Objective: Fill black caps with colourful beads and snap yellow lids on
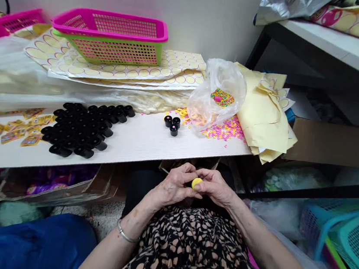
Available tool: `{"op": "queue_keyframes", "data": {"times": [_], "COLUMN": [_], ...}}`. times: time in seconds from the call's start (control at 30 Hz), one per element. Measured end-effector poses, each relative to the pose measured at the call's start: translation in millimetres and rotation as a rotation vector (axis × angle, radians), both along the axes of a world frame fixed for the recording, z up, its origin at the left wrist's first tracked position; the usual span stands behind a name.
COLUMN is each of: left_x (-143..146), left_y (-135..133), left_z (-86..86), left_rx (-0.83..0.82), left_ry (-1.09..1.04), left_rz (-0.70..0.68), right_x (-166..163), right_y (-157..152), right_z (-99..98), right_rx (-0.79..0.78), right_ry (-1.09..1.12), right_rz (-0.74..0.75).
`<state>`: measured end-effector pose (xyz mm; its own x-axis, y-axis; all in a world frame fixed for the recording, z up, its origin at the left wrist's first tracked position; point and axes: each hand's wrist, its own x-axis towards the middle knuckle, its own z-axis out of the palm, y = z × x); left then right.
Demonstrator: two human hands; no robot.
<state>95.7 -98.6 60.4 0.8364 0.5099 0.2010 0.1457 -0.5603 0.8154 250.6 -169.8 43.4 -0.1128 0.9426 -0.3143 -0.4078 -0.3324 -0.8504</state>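
Note:
Above my lap, just off the table's front edge, a small round yellow piece like a cap (196, 182) is pinched between my two hands. My left hand (175, 185) closes on it from the left, thumb and fingers meeting near it. From the other side my right hand (214, 187) grips it with thumb and forefinger. Whatever lies beneath the yellow piece is hidden by the fingers. Three black cylindrical pieces (174, 129) stand on the table ahead, with small pink dots on top. Farther left is a large cluster of similar black pieces (82, 129).
A clear plastic bag (219, 78) holds colourful beads (222, 98); pink and yellow bits (226, 129) lie scattered beside it. Yellow sticker sheets (264, 110) lie at right. A pink-and-green basket (112, 39) sits at the back. Small gold packets (19, 128) lie at left.

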Motion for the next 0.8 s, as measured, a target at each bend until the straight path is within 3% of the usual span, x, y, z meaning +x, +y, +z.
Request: {"op": "queue_keyframes", "data": {"times": [0.2,0.4,0.47,0.57,0.6,0.67,0.73,0.8], "left_x": [1.4,-1.2,-7.3,-18.3,-20.5,-20.4,-13.9,-3.5], "left_y": [-3.5,-4.2,6.0,32.2,42.9,65.1,87.1,106.7], "left_z": [-9.5,-14.6,-11.3,-7.1,-6.9,-8.8,-12.9,-17.9], "left_rx": [-0.033,-0.074,-0.080,-0.087,-0.086,-0.067,-0.025,0.012], "left_ry": [-0.028,0.037,0.140,0.217,0.194,0.104,0.027,0.024], "left_rz": [0.032,0.082,0.039,0.030,0.107,0.387,0.722,0.931], "right_x": [-1.2,-11.8,-11.6,-8.6,-8.0,-9.1,-13.1,-18.0], "right_y": [5.5,6.1,12.3,27.1,32.3,41.5,48.4,52.9], "right_z": [4.1,-17.2,-25.1,-31.9,-33.5,-37.7,-43.9,-51.0], "right_rx": [-0.042,-0.037,-0.010,0.132,0.176,0.195,0.148,0.122], "right_ry": [-0.012,-0.009,-0.148,-0.725,-0.966,-1.346,-1.501,-1.514], "right_rz": [0.028,-0.071,-0.020,0.161,0.236,0.400,0.529,0.571]}}
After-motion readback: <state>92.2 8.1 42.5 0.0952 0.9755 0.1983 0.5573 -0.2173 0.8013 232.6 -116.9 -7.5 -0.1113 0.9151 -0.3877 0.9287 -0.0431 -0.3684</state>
